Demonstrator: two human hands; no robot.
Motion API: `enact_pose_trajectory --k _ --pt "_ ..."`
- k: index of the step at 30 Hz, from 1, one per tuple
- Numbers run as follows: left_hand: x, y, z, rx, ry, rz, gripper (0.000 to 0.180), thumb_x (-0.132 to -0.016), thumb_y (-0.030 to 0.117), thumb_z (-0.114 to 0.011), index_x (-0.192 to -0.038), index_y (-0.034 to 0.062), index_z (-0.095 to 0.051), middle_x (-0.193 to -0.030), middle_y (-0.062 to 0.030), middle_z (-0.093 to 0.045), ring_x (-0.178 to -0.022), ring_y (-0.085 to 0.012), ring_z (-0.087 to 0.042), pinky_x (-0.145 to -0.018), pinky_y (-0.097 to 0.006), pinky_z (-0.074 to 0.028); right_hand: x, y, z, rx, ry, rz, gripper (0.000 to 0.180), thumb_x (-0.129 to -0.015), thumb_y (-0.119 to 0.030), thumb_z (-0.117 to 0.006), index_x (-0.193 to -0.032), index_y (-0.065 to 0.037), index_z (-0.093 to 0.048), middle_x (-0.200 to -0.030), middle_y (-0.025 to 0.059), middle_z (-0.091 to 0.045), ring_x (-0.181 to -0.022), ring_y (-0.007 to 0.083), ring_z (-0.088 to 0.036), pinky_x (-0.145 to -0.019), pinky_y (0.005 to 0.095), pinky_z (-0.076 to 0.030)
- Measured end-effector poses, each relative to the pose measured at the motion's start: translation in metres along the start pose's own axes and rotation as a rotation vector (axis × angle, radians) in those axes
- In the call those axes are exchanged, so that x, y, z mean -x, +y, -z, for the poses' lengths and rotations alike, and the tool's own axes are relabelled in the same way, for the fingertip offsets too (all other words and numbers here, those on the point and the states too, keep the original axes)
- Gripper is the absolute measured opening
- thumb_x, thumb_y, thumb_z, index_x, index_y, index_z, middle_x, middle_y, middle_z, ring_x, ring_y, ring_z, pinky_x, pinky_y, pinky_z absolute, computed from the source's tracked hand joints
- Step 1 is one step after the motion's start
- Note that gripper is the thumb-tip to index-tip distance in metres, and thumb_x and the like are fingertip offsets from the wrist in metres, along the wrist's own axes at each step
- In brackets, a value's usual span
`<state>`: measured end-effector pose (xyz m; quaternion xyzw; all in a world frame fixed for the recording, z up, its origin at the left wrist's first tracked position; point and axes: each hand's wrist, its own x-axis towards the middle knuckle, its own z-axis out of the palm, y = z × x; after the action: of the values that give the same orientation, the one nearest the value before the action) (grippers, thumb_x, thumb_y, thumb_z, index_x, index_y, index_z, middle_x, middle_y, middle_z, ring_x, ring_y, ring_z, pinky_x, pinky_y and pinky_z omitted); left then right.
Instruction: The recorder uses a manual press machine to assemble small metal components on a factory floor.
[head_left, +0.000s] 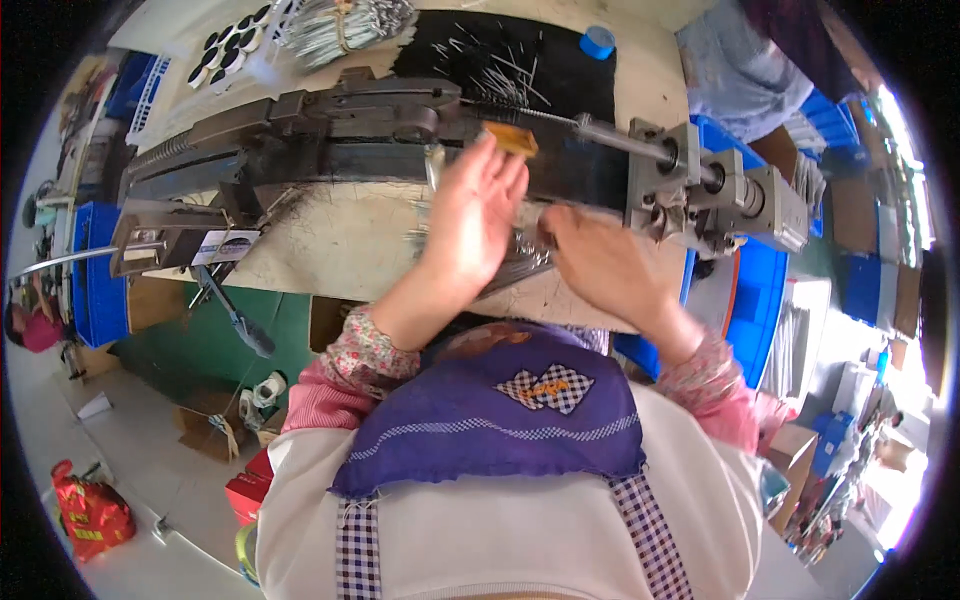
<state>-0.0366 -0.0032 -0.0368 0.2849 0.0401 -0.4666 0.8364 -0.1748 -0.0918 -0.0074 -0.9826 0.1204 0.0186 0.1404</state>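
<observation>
Recorder: State the position of the left hand (468, 218).

Inspector: At the near edge of the dark metal machine (360, 105), fingers extended away from the body and close to one another. The fingertips are at the left end of an amber block (515, 140). Whether the grip is clamped on the block or only beside it cannot be told.

Recorder: And the right hand (605, 262)?

Inspector: Just beside the left, back upward, fingers curled in. The fingertips are hidden; whether this grip is clamped on anything cannot be told.

Recorder: Location of the pieces near the hands?

Inspector: The amber block is at the middle of the machine. A cluster of thin metal rods (515, 270) lies on the person's side of it, over the pale surface (335, 240), between the hands and partly covered by the right one.

Recorder: Items on the far side?

Inspector: A black mat (590, 85) with thin sticks (497, 68) scattered across it and a blue tape roll (597, 42) by its right corner. Farther left, a tied bundle of silvery strands (345, 28) and a white plastic basket (150, 98) with round black-and-white parts (230, 48).
</observation>
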Motion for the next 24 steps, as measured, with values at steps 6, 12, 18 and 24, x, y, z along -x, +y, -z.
enact_pose_trajectory --k 6,12,18,24 --pt "0.040 0.010 0.006 -0.058 -0.119 0.113 0.062 -0.093 0.027 -0.054 -0.141 -0.0031 -0.028 -0.145 -0.0223 -0.031 -0.137 -0.0319 -0.030 -0.115 -0.041 -0.019 0.002 0.017 -0.063 -0.225 0.037 -0.047 0.013 -0.083 -0.013 -0.055 -0.091 -0.003 -0.052 -0.084 0.0181 -0.065 -0.076 0.0388 -0.064 -0.065 0.0467 -0.051" --pt "0.114 0.100 0.095 -1.737 0.176 -0.750 0.071 -0.090 0.022 -0.057 -0.146 0.0003 -0.021 -0.144 -0.0242 -0.034 -0.135 -0.0403 -0.031 -0.112 -0.050 -0.022 -0.003 0.025 -0.053 -0.523 0.088 -0.133 0.022 -0.081 -0.014 -0.060 -0.099 -0.004 -0.053 -0.088 0.0172 -0.064 -0.080 0.0368 -0.063 -0.069 0.0432 -0.051" --pt "0.185 0.207 0.199 -1.802 1.554 -0.428 0.083 -0.080 0.020 -0.064 -0.148 0.0085 -0.018 -0.110 -0.0198 -0.064 -0.099 -0.0405 -0.061 -0.087 -0.047 -0.047 0.009 0.022 -0.022 -0.621 0.448 -0.104 0.015 -0.088 -0.007 -0.057 -0.100 0.000 -0.053 -0.090 0.0147 -0.057 -0.079 0.0225 -0.056 -0.074 0.0331 -0.046" --pt "0.183 0.185 0.229 -1.849 1.535 -0.427 0.088 -0.078 0.021 -0.064 -0.147 0.0028 -0.013 -0.083 -0.0234 -0.065 -0.072 -0.0421 -0.064 -0.064 -0.050 -0.051 0.032 0.045 -0.005 -0.987 0.718 -0.110 0.004 -0.091 -0.001 -0.046 -0.094 -0.002 -0.049 -0.082 0.0045 -0.047 -0.071 0.0118 -0.044 -0.063 0.0256 -0.038"
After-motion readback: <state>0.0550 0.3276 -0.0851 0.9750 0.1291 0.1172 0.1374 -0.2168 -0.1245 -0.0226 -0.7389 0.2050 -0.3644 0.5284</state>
